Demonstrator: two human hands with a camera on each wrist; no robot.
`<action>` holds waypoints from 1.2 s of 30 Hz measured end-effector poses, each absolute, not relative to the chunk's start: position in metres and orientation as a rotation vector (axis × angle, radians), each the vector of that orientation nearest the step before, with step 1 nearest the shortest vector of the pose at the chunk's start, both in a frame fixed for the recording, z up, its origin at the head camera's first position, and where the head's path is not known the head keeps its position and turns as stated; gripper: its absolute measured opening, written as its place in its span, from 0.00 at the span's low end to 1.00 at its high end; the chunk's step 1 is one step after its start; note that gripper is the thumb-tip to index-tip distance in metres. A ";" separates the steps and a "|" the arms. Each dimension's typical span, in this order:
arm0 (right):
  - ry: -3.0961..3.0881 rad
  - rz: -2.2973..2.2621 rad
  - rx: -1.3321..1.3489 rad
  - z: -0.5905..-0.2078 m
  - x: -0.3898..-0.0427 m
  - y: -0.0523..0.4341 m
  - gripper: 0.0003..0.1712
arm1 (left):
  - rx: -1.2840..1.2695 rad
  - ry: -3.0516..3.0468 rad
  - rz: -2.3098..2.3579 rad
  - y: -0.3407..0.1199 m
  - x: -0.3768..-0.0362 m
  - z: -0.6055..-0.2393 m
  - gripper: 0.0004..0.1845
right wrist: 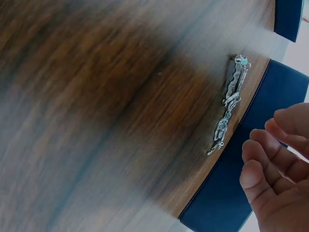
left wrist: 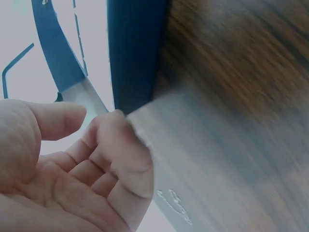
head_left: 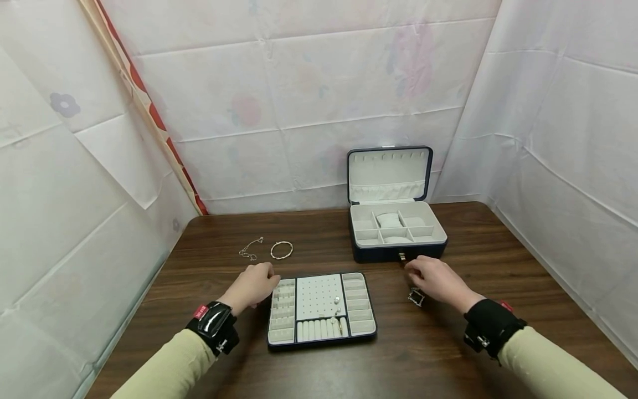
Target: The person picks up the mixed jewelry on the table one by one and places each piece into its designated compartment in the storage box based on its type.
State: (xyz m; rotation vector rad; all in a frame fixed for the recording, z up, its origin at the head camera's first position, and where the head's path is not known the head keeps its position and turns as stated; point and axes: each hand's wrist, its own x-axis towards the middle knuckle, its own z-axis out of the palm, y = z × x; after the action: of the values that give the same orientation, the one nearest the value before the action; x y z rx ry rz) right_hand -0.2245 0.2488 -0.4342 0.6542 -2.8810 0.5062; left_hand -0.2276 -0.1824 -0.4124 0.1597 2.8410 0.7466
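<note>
Head view: we see a dark wooden table (head_left: 498,260) with white sheets hung round it. Our left hand (head_left: 253,288) rests knuckles-up at the left edge of the jewelry tray (head_left: 319,298), touching or just beside its rim; fingers loosely curled, nothing gripped as far as we can tell. The tray lies flat at the table's near middle, with a few small pieces in its lower right slots, too small to name. Our right hand (head_left: 436,280) hovers low just in front of the open jewelry box (head_left: 396,221), fingers bent downward and holding nothing; the silver chain bracelet (head_left: 416,297) lies on the wood right under its near edge. The box lid stands upright. Further left, behind the tray, lie a gold bangle (head_left: 281,250) and a thin necklace (head_left: 250,249), near each other, well apart from both hands.

Left wrist view: blurry. Left hand (left wrist: 72,169) palm up to camera, fingers loosely curled, thumb out, empty. Dark blue tray edge (left wrist: 133,53) just past the fingertips, wood beyond.

Right wrist view: also blurred. Right hand (right wrist: 277,169) at lower right, fingers relaxed and slightly bent, empty. Silver chain bracelet (right wrist: 229,104) lies stretched on the wood, close to the fingers but not touching. A dark blue edge (right wrist: 231,193) sits beside it; we cannot tell which case it belongs to.
</note>
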 end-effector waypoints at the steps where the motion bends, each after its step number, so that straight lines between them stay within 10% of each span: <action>1: -2.887 0.507 0.655 -0.434 -0.224 0.250 0.07 | 0.179 2.857 0.746 -0.181 -0.228 -0.411 0.10; 36: -2.929 0.422 0.915 -0.433 -0.214 0.270 0.19 | 0.712 2.901 0.640 -0.065 -0.273 -0.387 0.22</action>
State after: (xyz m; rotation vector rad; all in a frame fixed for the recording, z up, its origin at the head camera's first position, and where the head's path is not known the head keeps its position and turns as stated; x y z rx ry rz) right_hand -0.2138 0.2696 -0.4332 0.9148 -2.9289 0.4216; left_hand -0.2735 -0.0651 -0.3866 0.7121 2.9012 0.6400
